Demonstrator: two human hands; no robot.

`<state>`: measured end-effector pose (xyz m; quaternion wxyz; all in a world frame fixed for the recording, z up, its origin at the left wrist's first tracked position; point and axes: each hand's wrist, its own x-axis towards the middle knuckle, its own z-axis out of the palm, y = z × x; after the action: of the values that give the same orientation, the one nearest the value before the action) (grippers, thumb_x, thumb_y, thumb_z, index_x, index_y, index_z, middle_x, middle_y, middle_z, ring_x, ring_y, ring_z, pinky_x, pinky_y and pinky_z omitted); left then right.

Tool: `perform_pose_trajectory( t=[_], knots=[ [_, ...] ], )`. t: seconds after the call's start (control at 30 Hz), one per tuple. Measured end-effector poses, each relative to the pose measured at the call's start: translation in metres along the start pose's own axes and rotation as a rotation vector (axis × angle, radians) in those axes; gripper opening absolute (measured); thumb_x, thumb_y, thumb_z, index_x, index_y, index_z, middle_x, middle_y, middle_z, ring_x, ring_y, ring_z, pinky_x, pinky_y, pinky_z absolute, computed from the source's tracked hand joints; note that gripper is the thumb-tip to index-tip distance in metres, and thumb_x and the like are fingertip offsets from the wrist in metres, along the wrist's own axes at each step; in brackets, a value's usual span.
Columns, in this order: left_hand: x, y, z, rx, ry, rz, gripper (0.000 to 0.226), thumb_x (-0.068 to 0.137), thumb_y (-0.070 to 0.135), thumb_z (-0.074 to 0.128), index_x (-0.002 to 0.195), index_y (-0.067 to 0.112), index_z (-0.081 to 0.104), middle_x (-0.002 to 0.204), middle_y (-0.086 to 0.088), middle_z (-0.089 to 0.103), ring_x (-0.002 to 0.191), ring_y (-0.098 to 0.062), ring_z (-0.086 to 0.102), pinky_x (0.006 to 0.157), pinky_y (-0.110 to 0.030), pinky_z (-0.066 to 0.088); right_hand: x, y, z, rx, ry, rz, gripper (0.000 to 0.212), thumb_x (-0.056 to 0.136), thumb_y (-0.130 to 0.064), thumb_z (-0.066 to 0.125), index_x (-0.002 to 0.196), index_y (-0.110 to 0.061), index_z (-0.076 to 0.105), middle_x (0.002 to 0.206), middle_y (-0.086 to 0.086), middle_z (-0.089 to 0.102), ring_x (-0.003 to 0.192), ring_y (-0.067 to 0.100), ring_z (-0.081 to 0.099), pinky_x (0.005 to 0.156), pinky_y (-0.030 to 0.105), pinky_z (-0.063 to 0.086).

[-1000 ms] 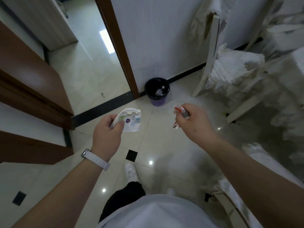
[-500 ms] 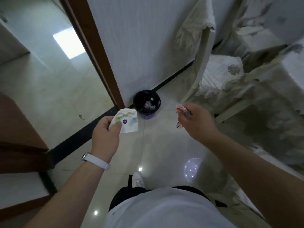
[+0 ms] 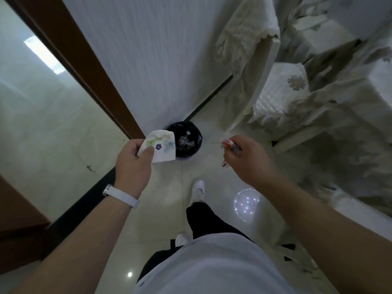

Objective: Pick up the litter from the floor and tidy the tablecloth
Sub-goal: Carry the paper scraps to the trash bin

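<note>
Litter sits in both my hands. My left hand (image 3: 132,161) pinches a crumpled flower-printed paper (image 3: 164,148) between thumb and fingers, over the near-left edge of the black bin (image 3: 197,130). My right hand (image 3: 248,160) is curled round small red-and-white wrapper scraps (image 3: 226,143), just right of the bin and nearer me. The bin stands on the floor against the white wall with rubbish inside. The tablecloth (image 3: 343,98) hangs rumpled well to the bin's right.
</note>
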<state>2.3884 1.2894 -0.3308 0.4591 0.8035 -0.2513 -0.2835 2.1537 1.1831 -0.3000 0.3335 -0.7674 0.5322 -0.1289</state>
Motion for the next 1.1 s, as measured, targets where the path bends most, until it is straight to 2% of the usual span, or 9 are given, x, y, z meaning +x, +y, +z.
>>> perform_pose_trajectory(
  t=[0.07, 0.2, 0.33, 0.47, 0.67, 0.87, 0.97, 1.03, 1.1],
  knots=[
    [0.022, 0.005, 0.013, 0.048, -0.015, 0.007, 0.004, 0.093, 0.015, 0.06, 0.094, 0.016, 0.064, 0.083, 0.011, 0.061, 0.063, 0.012, 0.053, 0.049, -0.004, 0.037, 0.027, 0.005, 0.006, 0.023, -0.035, 0.012, 0.021, 0.093, -0.022, 0.059, 0.073, -0.017, 0.056, 0.064, -0.007, 0.049, 0.056, 0.006, 0.046, 0.052, 0.024, 0.033],
    [0.069, 0.016, 0.041, 0.138, -0.012, -0.017, 0.003, 0.093, 0.016, 0.061, 0.093, 0.015, 0.064, 0.082, 0.009, 0.061, 0.061, 0.012, 0.052, 0.049, -0.005, 0.036, 0.092, 0.022, 0.02, 0.082, -0.092, 0.094, 0.024, 0.093, -0.025, 0.057, 0.07, -0.023, 0.053, 0.063, -0.006, 0.053, 0.057, 0.007, 0.05, 0.054, 0.027, 0.037],
    [0.117, 0.027, 0.072, 0.197, -0.039, -0.036, 0.005, 0.092, 0.018, 0.063, 0.096, 0.016, 0.065, 0.086, 0.009, 0.064, 0.074, -0.001, 0.057, 0.061, -0.021, 0.044, 0.153, 0.041, 0.028, 0.076, -0.15, 0.093, 0.02, 0.094, -0.023, 0.057, 0.074, -0.023, 0.055, 0.071, -0.004, 0.054, 0.063, 0.013, 0.051, 0.057, 0.03, 0.04],
    [0.158, 0.029, 0.105, 0.18, -0.043, -0.083, 0.002, 0.092, 0.015, 0.063, 0.092, 0.014, 0.064, 0.083, 0.007, 0.063, 0.072, -0.005, 0.056, 0.056, -0.012, 0.042, 0.199, 0.058, 0.034, 0.056, -0.181, 0.1, 0.015, 0.092, -0.024, 0.058, 0.084, -0.012, 0.063, 0.08, 0.004, 0.06, 0.07, 0.022, 0.056, 0.063, 0.035, 0.046],
    [0.195, 0.006, 0.143, 0.134, -0.063, -0.212, 0.003, 0.091, 0.013, 0.065, 0.089, 0.016, 0.064, 0.085, 0.005, 0.064, 0.075, -0.009, 0.058, 0.062, -0.023, 0.044, 0.241, 0.082, 0.063, 0.064, -0.219, 0.16, 0.016, 0.091, -0.022, 0.058, 0.081, -0.01, 0.06, 0.076, 0.005, 0.059, 0.066, 0.021, 0.052, 0.056, 0.03, 0.035],
    [0.246, -0.054, 0.178, 0.222, -0.135, -0.234, 0.007, 0.091, 0.017, 0.063, 0.097, 0.014, 0.065, 0.091, 0.002, 0.066, 0.079, -0.011, 0.06, 0.063, -0.024, 0.047, 0.272, 0.123, 0.128, 0.082, -0.234, 0.232, 0.015, 0.09, -0.022, 0.057, 0.081, -0.011, 0.061, 0.081, 0.006, 0.065, 0.07, 0.022, 0.059, 0.065, 0.036, 0.05],
    [0.277, -0.103, 0.203, 0.249, -0.181, -0.256, 0.01, 0.091, 0.015, 0.062, 0.099, 0.012, 0.065, 0.089, 0.005, 0.065, 0.075, -0.007, 0.059, 0.06, -0.02, 0.046, 0.289, 0.152, 0.176, 0.087, -0.238, 0.26, 0.013, 0.09, -0.018, 0.058, 0.079, -0.013, 0.055, 0.077, 0.004, 0.062, 0.065, 0.018, 0.053, 0.054, 0.025, 0.04],
    [0.299, -0.143, 0.221, 0.285, -0.219, -0.253, 0.01, 0.092, 0.015, 0.061, 0.099, 0.01, 0.065, 0.087, 0.006, 0.064, 0.073, -0.004, 0.057, 0.055, -0.013, 0.044, 0.3, 0.174, 0.214, 0.093, -0.201, 0.268, 0.016, 0.091, -0.021, 0.059, 0.078, -0.023, 0.05, 0.071, -0.004, 0.053, 0.062, 0.013, 0.047, 0.052, 0.017, 0.03],
    [0.319, -0.18, 0.236, 0.317, -0.254, -0.244, 0.01, 0.091, 0.015, 0.061, 0.099, 0.009, 0.065, 0.088, 0.004, 0.065, 0.073, -0.004, 0.057, 0.052, -0.009, 0.042, 0.309, 0.194, 0.248, 0.098, -0.18, 0.287, 0.02, 0.091, -0.021, 0.059, 0.077, -0.026, 0.046, 0.067, -0.009, 0.045, 0.058, 0.007, 0.042, 0.052, 0.019, 0.028]
  ],
)
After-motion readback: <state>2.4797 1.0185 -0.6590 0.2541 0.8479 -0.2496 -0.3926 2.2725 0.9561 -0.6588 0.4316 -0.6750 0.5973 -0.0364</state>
